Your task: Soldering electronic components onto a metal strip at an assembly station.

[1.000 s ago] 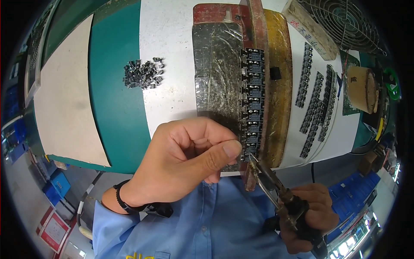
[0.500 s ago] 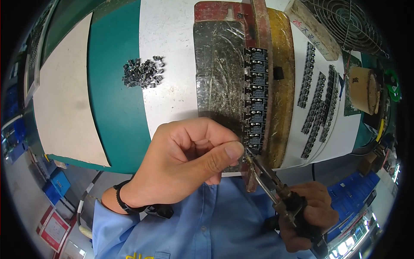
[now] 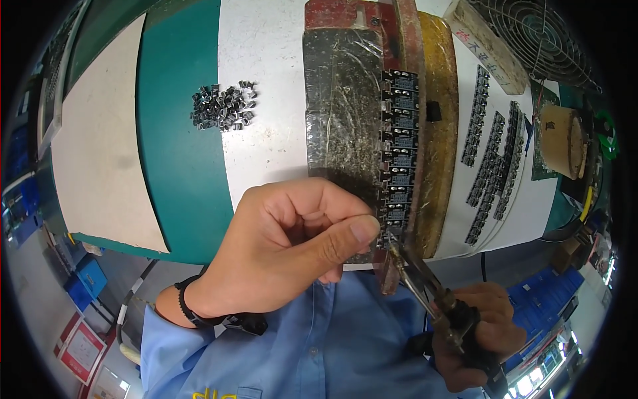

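Note:
My left hand is closed in a pinch at the near end of a row of small black circuit boards. What its thumb and forefinger hold is too small to make out. My right hand grips a soldering iron with a thin metal tube alongside its shaft. The iron's tip meets the nearest boards, just right of my left fingertips. The row of boards lies along a fixture with a worn dark block on its left and a reddish bar on its right.
A pile of small black and metal parts lies at left on the green and white surface. Several strips of finished-looking boards rest at right. Beyond them are a pale block, a round fan grille and a brown roll.
The iron's tip has shifted slightly right, a little away from my left fingertips. My left hand keeps its pinch. The whole view has drifted slightly.

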Demonstrator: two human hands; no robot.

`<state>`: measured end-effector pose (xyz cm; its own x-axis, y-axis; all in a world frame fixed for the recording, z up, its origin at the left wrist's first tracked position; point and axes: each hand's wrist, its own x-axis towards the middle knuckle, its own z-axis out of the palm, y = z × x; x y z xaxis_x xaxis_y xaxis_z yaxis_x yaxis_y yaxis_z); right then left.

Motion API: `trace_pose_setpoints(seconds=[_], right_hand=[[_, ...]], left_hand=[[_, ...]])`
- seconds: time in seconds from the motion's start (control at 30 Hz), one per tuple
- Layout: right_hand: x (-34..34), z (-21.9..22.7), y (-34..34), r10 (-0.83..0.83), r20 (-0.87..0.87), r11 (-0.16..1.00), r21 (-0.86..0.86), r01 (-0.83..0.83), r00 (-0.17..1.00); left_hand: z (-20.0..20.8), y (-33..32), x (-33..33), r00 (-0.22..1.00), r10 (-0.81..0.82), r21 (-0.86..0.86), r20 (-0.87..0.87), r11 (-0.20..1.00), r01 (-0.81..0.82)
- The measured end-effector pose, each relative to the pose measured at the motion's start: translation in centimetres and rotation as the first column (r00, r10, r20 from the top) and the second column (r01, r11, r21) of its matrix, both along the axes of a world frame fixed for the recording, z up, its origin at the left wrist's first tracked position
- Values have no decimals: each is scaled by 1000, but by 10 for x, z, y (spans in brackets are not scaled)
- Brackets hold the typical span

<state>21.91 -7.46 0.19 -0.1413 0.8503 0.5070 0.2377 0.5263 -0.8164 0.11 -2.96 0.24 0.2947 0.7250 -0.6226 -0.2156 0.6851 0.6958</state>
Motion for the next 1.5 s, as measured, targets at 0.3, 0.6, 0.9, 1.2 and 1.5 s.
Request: trace_pose_setpoints(seconds=[0.3,0.6,0.9,1.2,1.5], right_hand=[[-2,2,-1,0,3,998,-59,0,1000],[1,3,2,-68,-24,995,-79,66,997],[43,-4,28,-650,51,760,21,650,758],[82,-1,55,-781,97,617,-27,786,617],[28,20,-16,-452,-224,837,-441,324,864]], left_hand=[[-2,-2,1,1000,26,19,0,999,-26],[-1,2,5,999,23,16,-23,1000,-23],[-2,-4,3,999,32,54,-16,998,-31],[-1,-4,4,1000,23,49,3,999,-24],[-8,-2,-3,999,24,41,49,999,-26]])
